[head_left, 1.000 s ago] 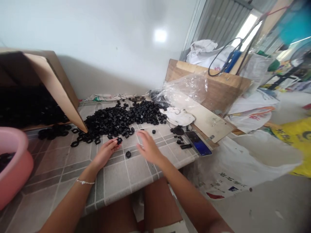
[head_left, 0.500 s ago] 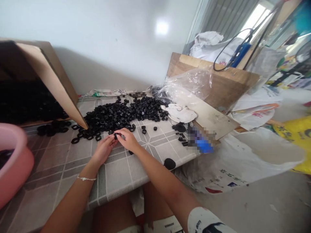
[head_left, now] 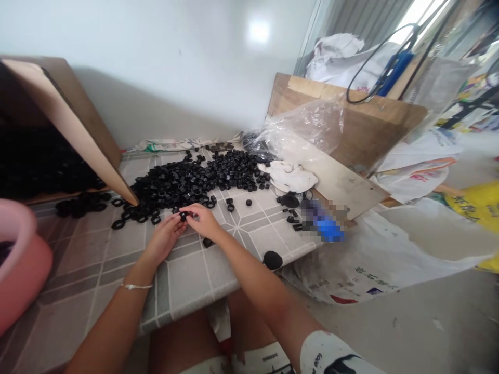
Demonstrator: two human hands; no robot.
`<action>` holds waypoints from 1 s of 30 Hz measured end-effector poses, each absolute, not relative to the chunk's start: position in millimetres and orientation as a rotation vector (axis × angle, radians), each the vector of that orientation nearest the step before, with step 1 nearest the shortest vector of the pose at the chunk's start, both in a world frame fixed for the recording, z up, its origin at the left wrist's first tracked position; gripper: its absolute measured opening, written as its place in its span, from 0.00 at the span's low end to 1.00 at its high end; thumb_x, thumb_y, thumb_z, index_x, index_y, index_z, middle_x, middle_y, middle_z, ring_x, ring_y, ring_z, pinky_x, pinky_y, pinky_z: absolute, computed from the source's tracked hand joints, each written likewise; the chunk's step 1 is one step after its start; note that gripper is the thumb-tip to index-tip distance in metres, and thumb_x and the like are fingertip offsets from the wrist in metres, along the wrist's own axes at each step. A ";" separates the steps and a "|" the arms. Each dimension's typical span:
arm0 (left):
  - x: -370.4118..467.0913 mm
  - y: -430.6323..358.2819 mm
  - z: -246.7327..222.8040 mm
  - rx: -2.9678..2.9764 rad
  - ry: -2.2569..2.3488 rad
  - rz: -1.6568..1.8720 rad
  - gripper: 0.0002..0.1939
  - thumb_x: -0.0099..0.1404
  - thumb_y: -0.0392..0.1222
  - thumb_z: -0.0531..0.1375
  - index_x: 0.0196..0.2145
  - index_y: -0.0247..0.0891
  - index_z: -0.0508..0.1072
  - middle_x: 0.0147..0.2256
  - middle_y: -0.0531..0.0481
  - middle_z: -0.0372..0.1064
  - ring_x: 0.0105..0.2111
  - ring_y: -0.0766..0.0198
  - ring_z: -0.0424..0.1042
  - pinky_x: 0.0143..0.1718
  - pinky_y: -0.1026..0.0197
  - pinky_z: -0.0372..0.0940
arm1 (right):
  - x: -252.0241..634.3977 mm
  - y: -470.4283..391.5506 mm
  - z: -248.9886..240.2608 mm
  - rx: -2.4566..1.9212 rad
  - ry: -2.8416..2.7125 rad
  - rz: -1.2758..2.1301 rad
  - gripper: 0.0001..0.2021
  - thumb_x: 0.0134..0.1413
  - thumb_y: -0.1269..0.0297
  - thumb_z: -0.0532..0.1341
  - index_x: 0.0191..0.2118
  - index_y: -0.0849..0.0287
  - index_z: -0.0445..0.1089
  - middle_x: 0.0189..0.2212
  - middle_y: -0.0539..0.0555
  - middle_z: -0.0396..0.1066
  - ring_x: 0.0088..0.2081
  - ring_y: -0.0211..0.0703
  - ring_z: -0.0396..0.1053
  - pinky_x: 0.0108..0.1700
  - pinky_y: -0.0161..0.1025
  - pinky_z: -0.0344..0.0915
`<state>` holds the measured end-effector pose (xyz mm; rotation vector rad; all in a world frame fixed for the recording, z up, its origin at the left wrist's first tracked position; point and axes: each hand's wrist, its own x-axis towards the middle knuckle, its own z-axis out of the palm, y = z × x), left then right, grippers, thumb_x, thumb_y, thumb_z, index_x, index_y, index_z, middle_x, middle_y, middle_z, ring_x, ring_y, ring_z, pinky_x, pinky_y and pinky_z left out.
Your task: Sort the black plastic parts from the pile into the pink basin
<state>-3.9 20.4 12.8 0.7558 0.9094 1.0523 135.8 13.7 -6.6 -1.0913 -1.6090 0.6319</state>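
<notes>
Between the fingertips of my left hand (head_left: pixel 166 236) and my right hand (head_left: pixel 201 220) is a small black part (head_left: pixel 183 215), gripped from both sides. The hands meet just in front of a heap of black ring-like parts (head_left: pixel 175 182) spread over the checked tablecloth (head_left: pixel 191 270). One loose black piece (head_left: pixel 208 242) lies under my right wrist. A round black disc (head_left: pixel 272 260) rests near the table's front edge, beside my right forearm. Fine detail of the held part is too small to make out.
On the left stand a pink basin (head_left: pixel 27 270) and an open cardboard box (head_left: pixel 86 114) with black parts inside. A white cloth (head_left: pixel 292 176), clear plastic and boards (head_left: pixel 343 182) lie to the right. A large white bag (head_left: pixel 374 259) hangs beside the table's right edge.
The view has shifted slightly. Both hands remain together around the small black part, which shows a little more between the fingertips. The loose piece by my right wrist is more exposed.
</notes>
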 end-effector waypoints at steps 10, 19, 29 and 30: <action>-7.3 15.1 5.2 0.936 0.848 0.989 0.15 0.48 0.42 0.70 0.33 0.34 0.76 0.34 0.49 0.74 0.32 0.67 0.71 0.37 0.66 0.66 | 142.2 6.8 -5.5 -1.254 -1.502 0.670 0.14 0.53 0.53 0.60 0.25 0.58 0.67 0.24 0.47 0.64 0.29 0.36 0.62 0.34 0.34 0.58; -3.6 11.2 1.1 1.001 0.838 0.977 0.19 0.47 0.45 0.71 0.35 0.35 0.75 0.33 0.50 0.74 0.32 0.67 0.70 0.39 0.63 0.65 | 140.2 0.3 -3.8 -1.268 -1.365 0.764 0.17 0.59 0.50 0.49 0.30 0.57 0.65 0.22 0.47 0.61 0.28 0.38 0.61 0.33 0.35 0.57; -4.8 5.7 3.8 0.928 0.823 0.999 0.16 0.49 0.41 0.70 0.35 0.33 0.74 0.34 0.49 0.73 0.33 0.67 0.71 0.41 0.63 0.64 | 150.1 1.3 -7.5 -1.144 -1.449 0.939 0.13 0.49 0.54 0.61 0.29 0.59 0.67 0.28 0.49 0.67 0.32 0.38 0.65 0.40 0.38 0.63; -4.9 5.0 4.2 0.941 0.819 0.991 0.16 0.50 0.41 0.70 0.36 0.32 0.74 0.35 0.48 0.73 0.34 0.67 0.71 0.42 0.62 0.64 | 149.0 0.7 -8.9 -1.179 -1.435 0.920 0.14 0.50 0.52 0.60 0.27 0.59 0.65 0.25 0.48 0.66 0.30 0.37 0.64 0.38 0.38 0.63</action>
